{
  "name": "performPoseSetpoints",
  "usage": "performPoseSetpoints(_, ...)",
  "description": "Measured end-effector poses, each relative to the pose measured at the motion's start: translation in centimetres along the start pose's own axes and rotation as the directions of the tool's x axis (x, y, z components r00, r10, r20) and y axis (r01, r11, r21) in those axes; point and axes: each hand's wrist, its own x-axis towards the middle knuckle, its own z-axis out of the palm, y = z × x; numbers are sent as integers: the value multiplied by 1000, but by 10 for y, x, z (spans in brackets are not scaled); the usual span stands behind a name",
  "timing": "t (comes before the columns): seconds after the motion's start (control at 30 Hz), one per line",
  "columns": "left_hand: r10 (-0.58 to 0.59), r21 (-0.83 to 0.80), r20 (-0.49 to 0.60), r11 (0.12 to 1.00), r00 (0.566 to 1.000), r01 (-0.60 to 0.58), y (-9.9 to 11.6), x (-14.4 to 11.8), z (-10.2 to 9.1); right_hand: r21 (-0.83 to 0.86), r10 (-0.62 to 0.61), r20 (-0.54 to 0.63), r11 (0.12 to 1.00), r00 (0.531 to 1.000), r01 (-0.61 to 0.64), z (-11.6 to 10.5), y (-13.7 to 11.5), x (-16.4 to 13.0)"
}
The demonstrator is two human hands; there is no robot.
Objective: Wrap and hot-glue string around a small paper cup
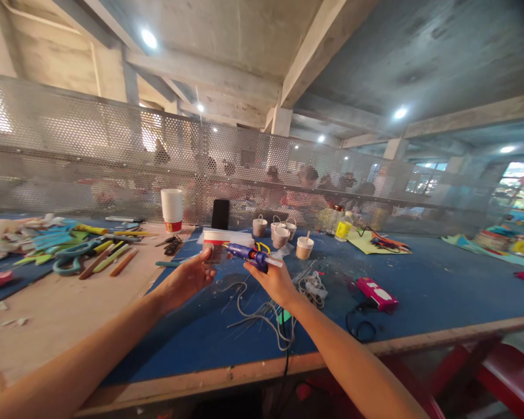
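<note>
My right hand (273, 282) is wrapped around a blue hot glue gun (244, 252), with a pale glue stick (274, 262) poking out of its back end. The gun's nozzle points left, close to a small paper cup (216, 254). My left hand (194, 273) grips this cup from the left with thumb and fingers. A red band shows near the cup's top and greyish brown covers its lower part; details are blurred. Grey cord (266, 320) lies in loose curls below my right hand, among thin clear strips.
Several brown-wrapped cups (280, 237) stand behind the hands, near a phone (220, 214) and a stack of paper cups (172, 209). Scissors (72, 256) and craft pieces lie left. A yellow bottle (343, 227) and a magenta box (376, 294) are right. Perforated metal screen (91, 139) behind.
</note>
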Motion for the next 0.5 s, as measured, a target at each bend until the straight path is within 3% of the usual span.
performPoseSetpoints(0.1, -14, 15, -4, 1000, 1000, 14, 1, -1, 2, 318, 150, 144, 929, 978, -189, -3, -7, 4)
performPoseSetpoints(0.23, -28, 26, -6, 999, 1000, 28, 1, -1, 3, 696, 213, 246, 640, 946, -325, -8, -13, 10)
performPoseSetpoints(0.33, -22, 32, -13, 999, 1000, 22, 2, 0, 2, 799, 287, 263, 470, 921, -375, -10, -6, 15)
performPoseSetpoints(0.4, -10, 40, -30, 999, 999, 11, 2, 0, 3, 789, 388, 209, 476, 898, -389, -10, 5, 17)
performPoseSetpoints(0.5, -7, 38, -66, 999, 998, 9, 3, -1, 3, 679, 540, 111, 572, 834, -461, -9, 27, 20)
